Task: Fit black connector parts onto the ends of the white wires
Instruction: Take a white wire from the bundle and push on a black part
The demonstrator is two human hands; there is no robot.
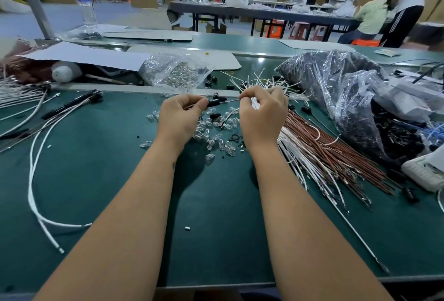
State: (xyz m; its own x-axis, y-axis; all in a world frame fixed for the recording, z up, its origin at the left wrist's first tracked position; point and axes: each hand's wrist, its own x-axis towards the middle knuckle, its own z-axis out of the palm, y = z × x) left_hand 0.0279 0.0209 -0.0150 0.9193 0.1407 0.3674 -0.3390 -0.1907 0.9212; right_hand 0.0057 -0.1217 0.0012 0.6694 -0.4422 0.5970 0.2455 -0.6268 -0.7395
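Pinching the black connector (214,102) in the left hand (179,118), keep it steady while the right hand (263,113), gripping the wire (231,100), feeds its tip straight in

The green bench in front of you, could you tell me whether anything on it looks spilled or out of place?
Yes: small clear glass bulbs lie scattered loose on the green mat beneath both hands, outside the clear bag of bulbs further back. A few black connector parts are strewn about too.

Two hands (179,114) working, one water bottle (84,0) standing, two plastic bags (173,70) sitting there — wires (312,151) and tiny bulbs (216,132) piling up, probably dozens each — too many to count.
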